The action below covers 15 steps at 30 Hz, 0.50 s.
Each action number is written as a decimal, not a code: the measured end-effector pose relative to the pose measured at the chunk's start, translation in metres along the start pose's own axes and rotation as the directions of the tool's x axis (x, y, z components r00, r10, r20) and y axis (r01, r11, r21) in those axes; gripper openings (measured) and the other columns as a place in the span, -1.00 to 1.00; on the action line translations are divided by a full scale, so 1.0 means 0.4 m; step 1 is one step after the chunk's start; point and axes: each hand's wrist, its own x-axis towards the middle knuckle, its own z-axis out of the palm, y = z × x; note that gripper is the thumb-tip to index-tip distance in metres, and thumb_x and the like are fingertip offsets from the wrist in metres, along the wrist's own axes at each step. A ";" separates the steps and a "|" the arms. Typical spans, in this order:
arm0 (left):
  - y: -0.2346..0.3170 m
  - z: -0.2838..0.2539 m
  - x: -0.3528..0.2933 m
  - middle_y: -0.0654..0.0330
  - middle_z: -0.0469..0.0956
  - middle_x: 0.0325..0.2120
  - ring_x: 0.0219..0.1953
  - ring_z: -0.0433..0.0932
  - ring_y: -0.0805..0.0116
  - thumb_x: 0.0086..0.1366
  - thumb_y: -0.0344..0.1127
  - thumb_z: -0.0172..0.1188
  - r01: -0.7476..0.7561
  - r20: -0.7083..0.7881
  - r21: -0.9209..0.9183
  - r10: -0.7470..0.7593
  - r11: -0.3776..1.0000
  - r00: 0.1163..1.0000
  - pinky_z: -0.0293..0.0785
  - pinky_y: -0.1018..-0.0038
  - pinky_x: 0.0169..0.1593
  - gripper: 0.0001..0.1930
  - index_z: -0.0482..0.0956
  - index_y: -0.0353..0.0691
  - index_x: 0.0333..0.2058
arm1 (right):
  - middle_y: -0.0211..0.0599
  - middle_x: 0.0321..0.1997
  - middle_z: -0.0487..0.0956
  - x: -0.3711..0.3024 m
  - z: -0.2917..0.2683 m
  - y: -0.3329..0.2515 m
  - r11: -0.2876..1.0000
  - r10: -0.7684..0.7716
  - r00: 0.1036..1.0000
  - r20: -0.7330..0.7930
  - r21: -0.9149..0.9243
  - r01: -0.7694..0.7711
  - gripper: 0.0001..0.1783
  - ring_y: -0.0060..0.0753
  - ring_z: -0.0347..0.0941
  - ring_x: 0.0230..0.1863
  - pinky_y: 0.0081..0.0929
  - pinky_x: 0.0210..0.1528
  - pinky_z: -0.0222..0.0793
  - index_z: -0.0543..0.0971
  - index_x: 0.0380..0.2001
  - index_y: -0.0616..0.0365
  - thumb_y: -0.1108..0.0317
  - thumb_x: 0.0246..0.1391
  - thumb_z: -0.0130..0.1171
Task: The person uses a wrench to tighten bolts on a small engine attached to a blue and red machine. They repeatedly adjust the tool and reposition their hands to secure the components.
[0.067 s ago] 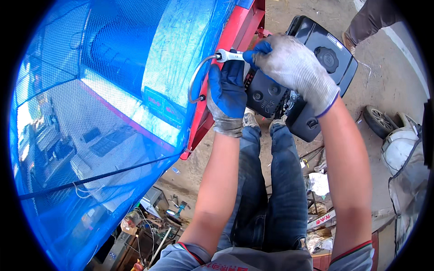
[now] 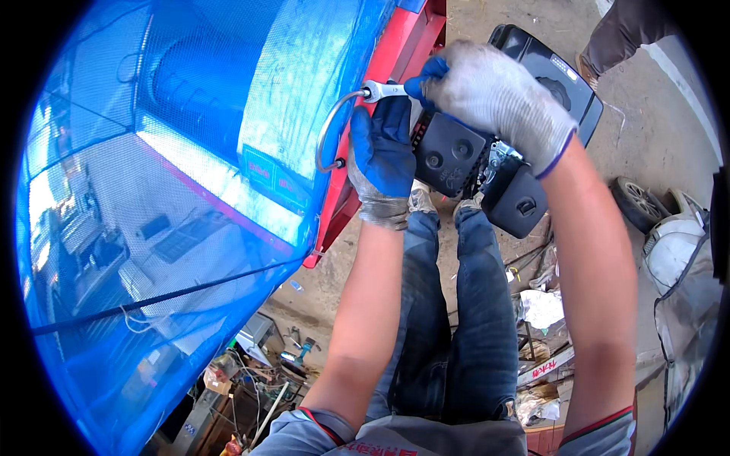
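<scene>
My right hand [image 2: 494,87], in a white knit glove with blue-coated fingers, is closed on the shank of a combination wrench [image 2: 384,90]. The wrench's silver head sits at a nut on the upper end of a curved metal handle [image 2: 326,137]. This U-shaped handle is fixed to the red metal frame [image 2: 395,57], its lower end held by another dark nut. My left hand [image 2: 382,156], gloved in blue and grey, rests against the frame just below the wrench. Its thumb stands apart from the stretched fingers, whose tips reach up beneath the wrench.
A black engine [image 2: 454,156] with a round cap stands behind and right of my hands. Blue mesh sheeting [image 2: 190,152] covers the left side. Another person's leg [image 2: 627,30] shows at upper right, above a wheel [image 2: 642,204]. Tools and cables clutter the lower left.
My right hand has shifted slightly up with the wrench, and its forearm has swung a little right. The left hand stays at the frame.
</scene>
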 end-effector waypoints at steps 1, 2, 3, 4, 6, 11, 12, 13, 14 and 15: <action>0.000 -0.002 -0.002 -0.14 0.40 0.15 0.24 0.36 0.03 0.40 -0.12 0.05 -0.020 0.007 0.012 0.020 1.000 1.000 0.19 0.16 0.38 -0.46 0.29 -0.43 0.18 | -0.04 -0.34 0.62 0.018 -0.030 -0.009 0.999 0.004 0.996 0.088 -0.040 0.000 -0.54 -0.07 0.62 -0.25 -0.18 -0.17 0.54 0.64 -0.28 0.19 -0.05 0.15 0.13; 0.000 -0.005 -0.003 -0.14 0.40 0.15 0.24 0.37 0.01 0.40 -0.13 0.05 -0.024 -0.009 0.018 0.025 1.000 1.000 0.20 0.15 0.38 -0.46 0.30 -0.44 0.17 | -0.07 -0.36 0.63 0.038 -0.066 -0.023 0.997 0.011 0.985 0.175 -0.081 0.003 -0.53 -0.07 0.62 -0.27 -0.19 -0.16 0.54 0.64 -0.26 0.19 -0.06 0.16 0.13; 0.000 -0.006 -0.006 -0.15 0.40 0.15 0.23 0.37 0.00 0.40 -0.13 0.05 -0.028 -0.025 0.022 0.029 0.999 0.999 0.20 0.14 0.38 -0.47 0.30 -0.44 0.17 | -0.08 -0.34 0.63 0.050 -0.077 -0.029 0.950 0.194 0.947 0.254 0.193 -0.247 -0.50 -0.09 0.63 -0.27 -0.21 -0.15 0.55 0.63 -0.22 0.18 -0.09 0.17 0.13; 0.000 -0.008 -0.008 -0.16 0.39 0.15 0.23 0.37 -0.01 0.40 -0.14 0.05 -0.032 -0.041 0.026 0.033 0.999 0.999 0.20 0.13 0.38 -0.48 0.30 -0.45 0.16 | -0.07 -0.26 0.64 0.046 -0.083 -0.036 0.966 0.189 0.948 0.254 0.125 -0.226 -0.56 -0.12 0.63 -0.21 -0.23 -0.12 0.55 0.63 -0.18 0.18 0.01 0.17 0.09; 0.001 -0.011 -0.004 -0.17 0.40 0.14 0.21 0.39 -0.01 0.39 -0.15 0.06 0.004 -0.025 -0.015 -0.005 1.000 1.000 0.22 0.13 0.37 -0.49 0.32 -0.43 0.15 | -0.06 -0.12 0.65 0.037 -0.094 -0.046 0.983 0.180 0.951 0.253 -0.019 -0.181 -0.65 -0.17 0.63 -0.11 -0.26 -0.05 0.55 0.64 -0.11 0.16 0.21 0.17 0.01; -0.005 -0.005 -0.001 -0.16 0.40 0.14 0.21 0.39 -0.01 0.39 -0.16 0.06 -0.015 -0.021 -0.031 0.014 0.999 1.000 0.22 0.14 0.36 -0.51 0.34 -0.43 0.14 | -0.05 -0.14 0.64 0.048 -0.015 0.012 0.997 0.065 0.982 0.180 -0.061 -0.055 -0.63 -0.17 0.62 -0.10 -0.24 -0.07 0.57 0.67 -0.17 0.09 0.09 0.23 0.00; -0.004 -0.002 -0.003 -0.16 0.40 0.14 0.22 0.38 -0.01 0.39 -0.16 0.06 -0.015 -0.033 -0.027 0.014 1.000 0.999 0.22 0.14 0.36 -0.51 0.34 -0.43 0.14 | -0.09 -0.21 0.64 0.034 -0.010 0.012 0.976 -0.051 0.989 0.138 -0.204 0.079 -0.59 -0.16 0.62 -0.13 -0.24 -0.11 0.57 0.67 -0.18 0.05 0.00 0.25 -0.01; -0.004 -0.001 -0.006 -0.16 0.40 0.14 0.22 0.38 -0.01 0.39 -0.16 0.06 -0.014 -0.045 -0.023 0.013 1.000 0.999 0.22 0.14 0.36 -0.50 0.33 -0.43 0.14 | -0.13 -0.27 0.64 0.023 -0.008 0.012 0.916 -0.171 0.979 0.115 -0.347 0.201 -0.55 -0.14 0.61 -0.15 -0.24 -0.15 0.58 0.67 -0.19 0.01 -0.08 0.27 -0.03; -0.003 0.000 -0.009 -0.16 0.40 0.14 0.22 0.38 -0.01 0.39 -0.16 0.06 -0.009 -0.044 -0.033 0.008 0.999 0.999 0.21 0.15 0.37 -0.50 0.33 -0.44 0.14 | -0.10 -0.27 0.64 0.013 -0.003 0.005 0.956 -0.070 0.994 0.080 -0.279 0.090 -0.53 -0.13 0.61 -0.15 -0.23 -0.16 0.58 0.66 -0.19 0.04 -0.11 0.26 -0.01; -0.001 0.001 -0.004 -0.16 0.40 0.14 0.22 0.37 -0.02 0.39 -0.16 0.06 -0.010 -0.039 -0.043 0.008 0.999 0.999 0.21 0.15 0.37 -0.50 0.33 -0.44 0.14 | -0.07 -0.27 0.64 0.006 -0.012 -0.023 0.978 0.030 0.999 0.045 -0.210 -0.020 -0.51 -0.11 0.61 -0.14 -0.22 -0.16 0.57 0.66 -0.20 0.06 -0.13 0.25 0.01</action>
